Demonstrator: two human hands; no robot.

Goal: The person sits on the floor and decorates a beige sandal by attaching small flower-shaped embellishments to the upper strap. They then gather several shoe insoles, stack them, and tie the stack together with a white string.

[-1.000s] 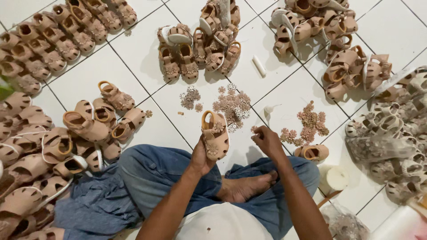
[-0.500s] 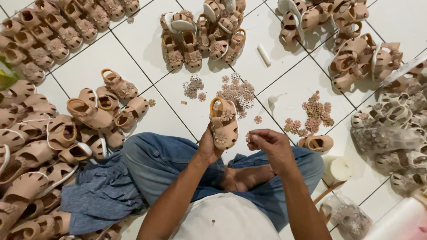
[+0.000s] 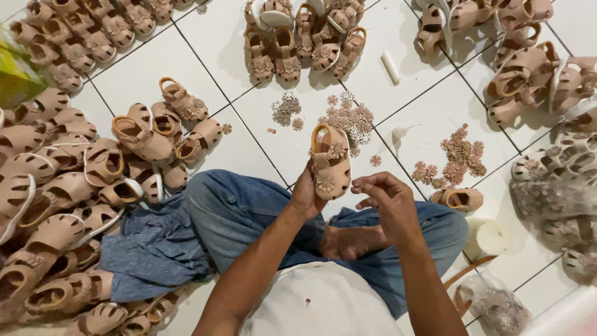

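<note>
Now our left hand (image 3: pixel 306 194) gripped a tan child's sandal (image 3: pixel 330 163) upright, while our right hand (image 3: pixel 388 200) hovered beside it, fingers pinched; whether it held anything, we couldn't tell.

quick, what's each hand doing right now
Left hand: closed around a small tan sandal, held upright above the lap.
Right hand: fingertips pinched together beside the sandal; whether they hold anything cannot be told.
</note>
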